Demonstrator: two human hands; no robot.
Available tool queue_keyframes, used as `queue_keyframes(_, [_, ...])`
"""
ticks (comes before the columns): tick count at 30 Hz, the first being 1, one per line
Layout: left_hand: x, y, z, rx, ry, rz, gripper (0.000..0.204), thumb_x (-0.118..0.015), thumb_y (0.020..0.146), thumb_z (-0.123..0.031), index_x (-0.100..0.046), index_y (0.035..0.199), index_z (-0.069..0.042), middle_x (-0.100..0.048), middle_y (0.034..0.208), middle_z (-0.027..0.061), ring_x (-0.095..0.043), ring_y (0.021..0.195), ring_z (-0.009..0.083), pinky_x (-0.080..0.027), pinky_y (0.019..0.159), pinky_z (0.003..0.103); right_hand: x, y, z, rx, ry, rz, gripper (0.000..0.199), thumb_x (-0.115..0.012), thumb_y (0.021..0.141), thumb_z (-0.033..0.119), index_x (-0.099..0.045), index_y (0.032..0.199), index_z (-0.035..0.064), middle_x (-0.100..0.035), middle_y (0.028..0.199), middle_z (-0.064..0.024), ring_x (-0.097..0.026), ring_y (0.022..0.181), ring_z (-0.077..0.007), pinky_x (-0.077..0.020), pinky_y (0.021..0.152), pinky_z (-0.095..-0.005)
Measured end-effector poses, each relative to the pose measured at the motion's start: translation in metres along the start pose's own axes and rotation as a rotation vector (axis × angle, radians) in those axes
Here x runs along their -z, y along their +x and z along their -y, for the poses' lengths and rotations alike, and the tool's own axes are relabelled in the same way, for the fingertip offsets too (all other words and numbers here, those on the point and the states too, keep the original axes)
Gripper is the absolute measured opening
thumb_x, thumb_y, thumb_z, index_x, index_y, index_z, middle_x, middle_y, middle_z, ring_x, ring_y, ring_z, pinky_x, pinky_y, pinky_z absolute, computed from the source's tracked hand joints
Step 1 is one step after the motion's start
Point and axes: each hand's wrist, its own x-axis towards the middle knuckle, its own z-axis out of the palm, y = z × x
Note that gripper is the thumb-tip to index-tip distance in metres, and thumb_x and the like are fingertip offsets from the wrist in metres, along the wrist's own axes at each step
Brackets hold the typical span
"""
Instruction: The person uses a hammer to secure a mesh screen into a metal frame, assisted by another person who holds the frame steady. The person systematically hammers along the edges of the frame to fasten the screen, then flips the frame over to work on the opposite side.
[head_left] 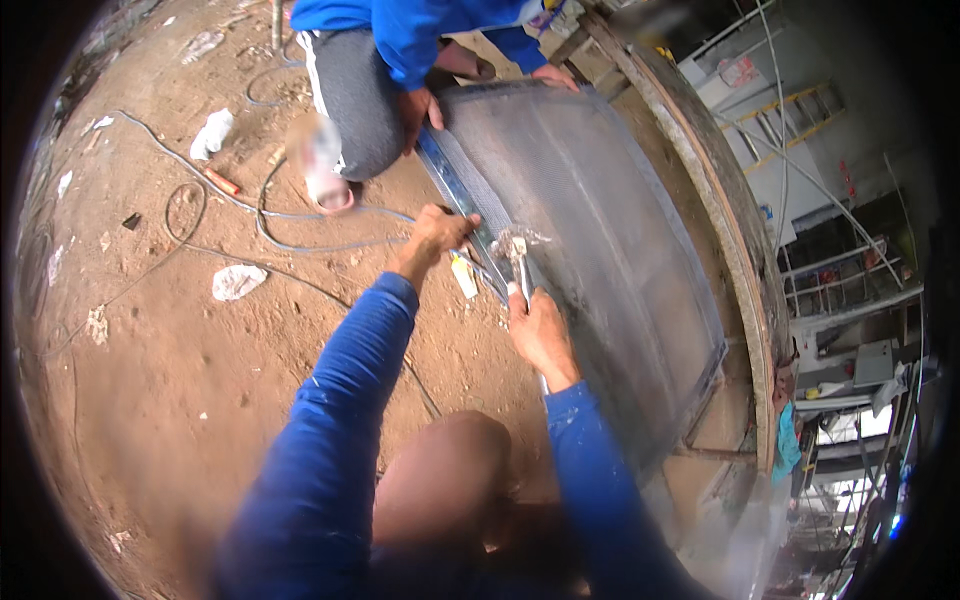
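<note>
A large grey mesh panel (610, 190) with a dark metal edge strip (440, 168) lies slanted in front of me. My left hand (441, 234) is closed at the strip, its fingers round something small and dark that I cannot make out. In my right hand (541, 330) is a hammer (519, 262), gripped by its light handle; its head is blurred over the mesh, close to the strip. Across from me a person in a blue top (410, 35) kneels, one hand (420, 113) on the strip and the other hand (556, 77) at the panel's far edge.
A long cable (290, 245) loops over the dirt floor (250, 340) on the left, among white scraps (238, 282) and an orange-handled item (221, 181). A curved wooden edge (715, 190) runs along the panel's right. Beyond it are a yellow ladder (790, 125) and a teal cloth (787, 443).
</note>
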Motion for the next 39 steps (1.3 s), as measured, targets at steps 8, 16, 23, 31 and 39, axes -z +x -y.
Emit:
queue_keyframes(8, [0.035,0.03,-0.005,0.034,-0.638,-0.081,0.088,-0.08,0.1,-0.053,-0.052,0.157,0.008,-0.055,0.16,0.0266,-0.057,0.144,0.0425,-0.048,0.121,0.055,0.04,0.0,0.032,-0.185,0.3,0.283,0.037,-0.062,0.11,0.033,-0.067,0.114,-0.0028,-0.07,0.082,-0.0121,-0.072,0.072,-0.0231,-0.0593,0.065,-0.0429])
queue_keyframes(16, [0.052,0.107,-0.018,-0.06,-0.611,-0.051,0.04,-0.081,0.101,-0.042,-0.076,0.125,-0.009,-0.078,0.118,0.0054,-0.071,0.116,0.0212,-0.051,0.113,0.046,0.013,0.033,0.055,0.28,0.398,-0.006,0.036,-0.058,0.115,0.035,-0.059,0.115,-0.001,-0.071,0.082,-0.0254,-0.074,0.075,-0.0419,-0.0569,0.073,-0.0537])
queue_keyframes(23, [0.059,0.131,-0.014,-0.027,-0.516,-0.039,0.027,-0.077,0.101,-0.039,-0.077,0.114,-0.016,-0.077,0.115,0.0001,-0.068,0.114,0.0186,-0.047,0.108,0.044,-0.018,0.078,0.093,0.3,0.144,-0.16,0.044,-0.054,0.116,0.038,-0.059,0.112,-0.0047,-0.072,0.087,-0.0344,-0.074,0.09,-0.0564,-0.0559,0.078,-0.0615])
queue_keyframes(31, [0.064,0.14,-0.013,0.008,-0.502,0.042,0.026,-0.079,0.1,-0.038,-0.078,0.114,-0.016,-0.078,0.112,-0.0016,-0.069,0.109,0.016,-0.047,0.104,0.036,-0.031,0.105,0.108,0.101,0.178,0.016,0.049,-0.052,0.117,0.04,-0.059,0.117,-0.0083,-0.073,0.085,-0.0363,-0.077,0.078,-0.0514,-0.0596,0.064,-0.0569])
queue_keyframes(39, [0.067,0.132,-0.019,0.034,-0.497,-0.014,0.026,-0.085,0.096,-0.026,-0.08,0.112,-0.007,-0.079,0.112,0.0052,-0.07,0.102,0.0196,-0.053,0.099,0.04,-0.034,0.105,0.11,0.309,0.237,-0.291,0.044,-0.054,0.117,0.037,-0.061,0.113,-0.0064,-0.073,0.08,-0.0347,-0.078,0.074,-0.0506,-0.0596,0.06,-0.0536])
